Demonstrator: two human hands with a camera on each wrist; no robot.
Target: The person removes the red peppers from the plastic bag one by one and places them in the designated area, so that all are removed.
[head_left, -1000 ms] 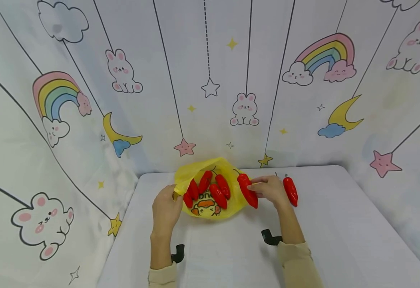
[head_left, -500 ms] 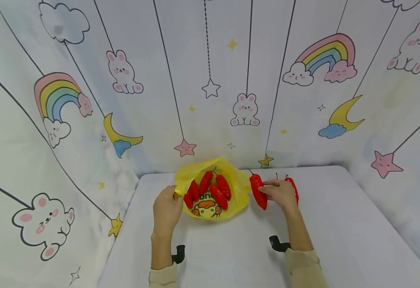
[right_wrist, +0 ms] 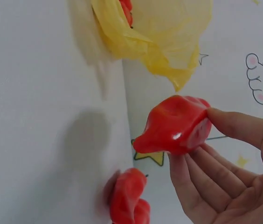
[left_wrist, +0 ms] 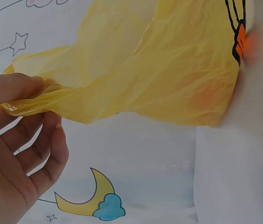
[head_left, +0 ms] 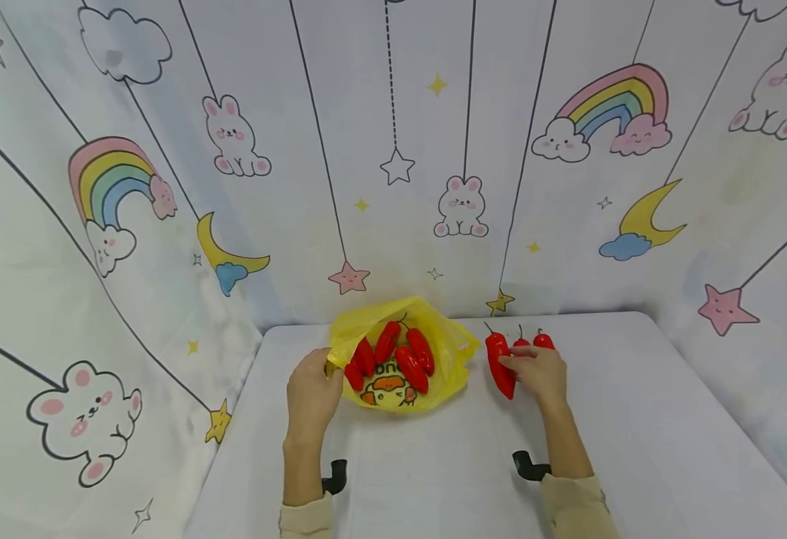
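A yellow plastic bag [head_left: 457,352] lies with its mouth facing the person, several red peppers [head_left: 411,368] inside. My left hand [head_left: 314,393] pinches the left edge of its mouth; the left wrist view shows thumb and fingers on the film [left_wrist: 122,88]. To the right of the bag, my right hand [head_left: 540,370] holds one red pepper [head_left: 499,365] between thumb and fingers. In the right wrist view that pepper [right_wrist: 178,123] hangs above the table. Two more peppers [head_left: 543,341] lie behind the right hand, partly hidden by it.
The white table [head_left: 427,471] ends at a fabric backdrop [head_left: 299,224] printed with rabbits, rainbows, moons and stars, which rises behind it and at both sides. A black wrist piece [head_left: 530,467] sticks out beside the right forearm, another [head_left: 335,477] beside the left.
The right hand has moved rightward with its pepper, away from the bag's mouth toward the two peppers on the table. The left hand keeps its grip on the bag.
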